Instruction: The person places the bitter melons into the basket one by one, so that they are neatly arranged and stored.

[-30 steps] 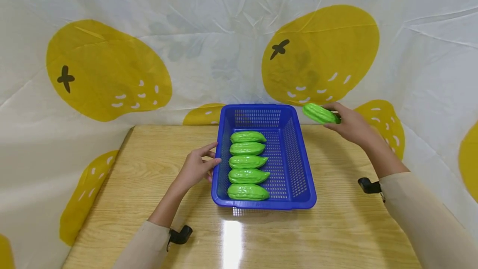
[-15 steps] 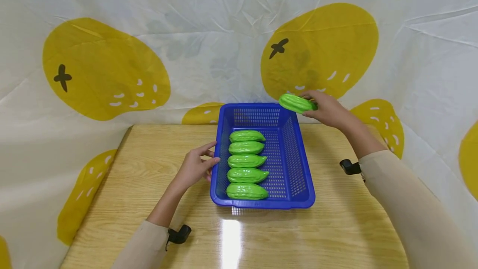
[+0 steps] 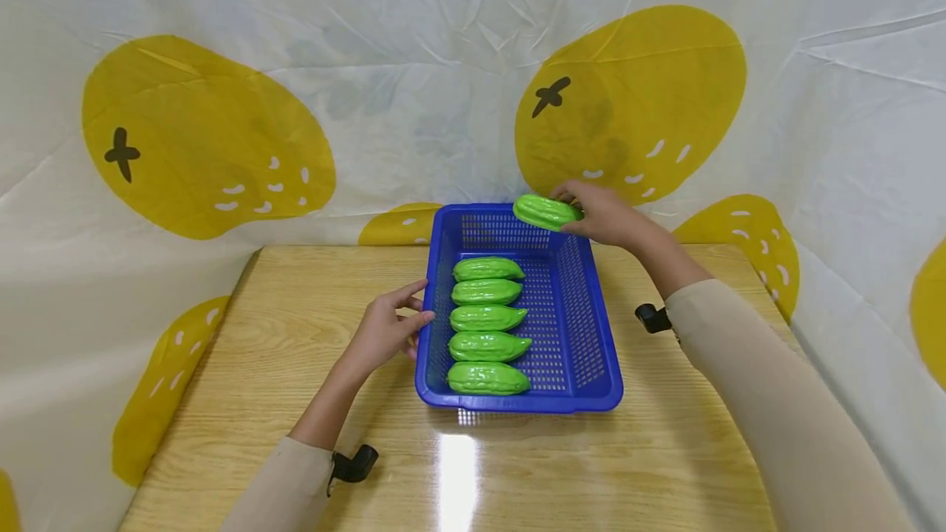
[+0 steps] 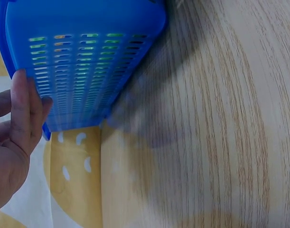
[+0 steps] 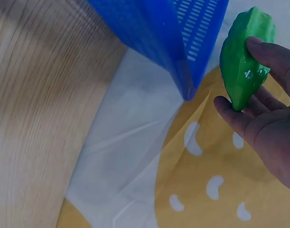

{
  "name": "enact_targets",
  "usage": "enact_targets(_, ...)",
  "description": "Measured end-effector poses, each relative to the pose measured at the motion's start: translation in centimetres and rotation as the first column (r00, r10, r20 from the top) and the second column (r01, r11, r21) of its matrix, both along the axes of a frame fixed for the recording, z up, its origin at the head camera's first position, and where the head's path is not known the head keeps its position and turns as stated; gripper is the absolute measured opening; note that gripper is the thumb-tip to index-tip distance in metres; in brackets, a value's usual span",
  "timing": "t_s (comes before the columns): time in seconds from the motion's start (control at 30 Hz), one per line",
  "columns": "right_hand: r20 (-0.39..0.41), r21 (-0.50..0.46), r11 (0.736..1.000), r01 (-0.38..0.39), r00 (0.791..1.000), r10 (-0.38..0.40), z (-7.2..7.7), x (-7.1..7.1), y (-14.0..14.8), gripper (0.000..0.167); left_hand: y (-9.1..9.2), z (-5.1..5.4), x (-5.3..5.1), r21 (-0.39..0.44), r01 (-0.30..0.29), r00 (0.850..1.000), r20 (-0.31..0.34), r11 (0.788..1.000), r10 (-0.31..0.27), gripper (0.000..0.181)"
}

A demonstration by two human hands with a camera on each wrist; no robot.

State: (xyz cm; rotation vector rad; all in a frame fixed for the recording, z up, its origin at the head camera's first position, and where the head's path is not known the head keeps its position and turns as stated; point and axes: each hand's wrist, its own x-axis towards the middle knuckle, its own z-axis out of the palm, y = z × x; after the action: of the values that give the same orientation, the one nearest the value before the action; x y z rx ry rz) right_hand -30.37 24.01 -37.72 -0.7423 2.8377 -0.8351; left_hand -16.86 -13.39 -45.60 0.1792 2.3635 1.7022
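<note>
A blue plastic basket point(image 3: 517, 405) with slotted walls stands on the table. Along its left half lie several glossy green bitter melons point(image 3: 488, 319) in a row, tips toward the right. At the basket's left rim is my left hand point(image 3: 384, 331), its thumb over the rim and its fingers against the outer wall. My right hand point(image 3: 602, 216) holds one more bitter melon point(image 3: 545, 212) above the basket's far right corner. In the right wrist view, thumb and fingers pinch this bitter melon point(image 5: 244, 59) near its pointed end, apart from the basket.
The wooden table point(image 3: 296, 401) ends at a cloth backdrop point(image 3: 414, 105) printed with yellow fruit, close behind the basket. Cloth also hangs at both sides. A black wrist camera point(image 3: 355, 464) sits on the left sleeve, another camera point(image 3: 653, 318) on the right.
My right hand has carried its bitter melon leftward, from right of the basket to over its far right corner. My left hand and the row of bitter melons have stayed in place.
</note>
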Motion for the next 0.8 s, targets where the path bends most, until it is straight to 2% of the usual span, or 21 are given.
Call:
enact_targets(0.3, -0.002, 0.033, 0.998, -0.061, 0.998, 0.061, -1.0, -1.3, -2.5, 0.048, 0.3, 0.0, 0.0, 0.004, -0.007, 1.000, 0.000, 1.000, 0.007, 0.061)
enact_targets(0.47, -0.025, 0.089, 0.991, -0.098, 0.995, 0.100, -1.6, -1.4, -4.0, 0.044, 0.5, 0.1, 0.0, 0.005, -0.011, 1.000, 0.003, 1.000, 0.011, 0.060)
enact_targets(0.8, -0.001, 0.126, 0.984, -0.126, 0.992, 0.128, -2.8, -1.6, -6.7, 0.047, 0.5, 0.0, 0.0, 0.005, -0.011, 1.000, 0.005, 1.000, 0.011, 0.061)
